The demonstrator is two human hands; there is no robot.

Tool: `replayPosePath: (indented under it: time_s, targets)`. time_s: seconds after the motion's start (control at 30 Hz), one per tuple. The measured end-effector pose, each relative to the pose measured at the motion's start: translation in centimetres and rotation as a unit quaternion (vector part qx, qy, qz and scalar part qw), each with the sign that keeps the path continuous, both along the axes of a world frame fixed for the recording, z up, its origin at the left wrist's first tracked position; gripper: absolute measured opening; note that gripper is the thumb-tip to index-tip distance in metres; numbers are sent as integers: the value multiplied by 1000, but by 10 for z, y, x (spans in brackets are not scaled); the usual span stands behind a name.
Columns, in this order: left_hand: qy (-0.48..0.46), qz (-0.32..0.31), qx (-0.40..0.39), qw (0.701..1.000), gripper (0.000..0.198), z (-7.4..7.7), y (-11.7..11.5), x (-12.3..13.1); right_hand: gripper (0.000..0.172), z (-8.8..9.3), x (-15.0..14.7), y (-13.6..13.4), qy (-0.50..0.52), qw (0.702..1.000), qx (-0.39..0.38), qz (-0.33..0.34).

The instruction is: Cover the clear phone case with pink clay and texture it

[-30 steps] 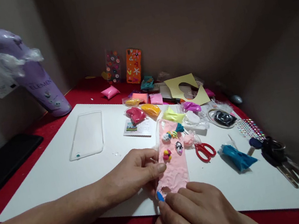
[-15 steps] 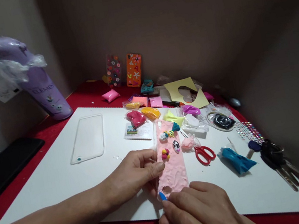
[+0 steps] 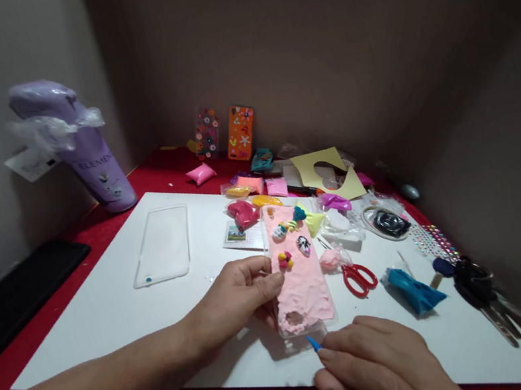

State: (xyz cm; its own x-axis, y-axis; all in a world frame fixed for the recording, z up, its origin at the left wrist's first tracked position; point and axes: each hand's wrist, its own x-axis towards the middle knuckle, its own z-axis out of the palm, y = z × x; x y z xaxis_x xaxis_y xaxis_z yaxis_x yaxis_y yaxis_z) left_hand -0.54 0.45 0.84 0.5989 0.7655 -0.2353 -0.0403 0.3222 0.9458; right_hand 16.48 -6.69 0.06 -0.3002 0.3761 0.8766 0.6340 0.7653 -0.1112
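A clear phone case [image 3: 305, 298] coated in pink clay is tilted up over the white board. Small clay shapes decorate its upper half, among them a flower and a zebra-like head. My left hand [image 3: 242, 292] grips its left edge, thumb on the pink face and fingers behind. Below the case's lower edge, my right hand [image 3: 381, 362] pinches a blue pointed tool [image 3: 313, 343], most of it hidden in the fingers. The tool's tip is apart from the case. A ragged opening shows in the clay at the lower left corner.
Red-handled scissors [image 3: 360, 279], a blue clay packet [image 3: 414, 290] and keys [image 3: 495, 308] lie to the right. A bare clear case [image 3: 162, 246] lies left on the white board [image 3: 110, 315]. Clay packets and a yellow cut-out sheet [image 3: 323, 167] lie behind; a purple tumbler [image 3: 101, 162] stands back left.
The blue tool has left the case's lower left corner and moved right with my right hand. My left hand has raised the case's lower end, and the whole view has shifted slightly.
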Motion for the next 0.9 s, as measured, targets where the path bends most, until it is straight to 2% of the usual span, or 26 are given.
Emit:
replayPosePath:
  time_s: [0.13,0.33,0.63,0.9]
  targets:
    - [-16,41,-4,999,29,1,3,-1,8,-4,0,5,30,999,11,-9]
    - [-46,37,-44,997,32,0,2,-2,7,-3,3,1,56,995,-82,3]
    - [-76,47,-66,994,31,1,3,-2,15,-2,8,2,79,982,-170,4]
    - [-90,34,-80,992,33,1,1,-2,15,2,8,4,31,987,-160,19]
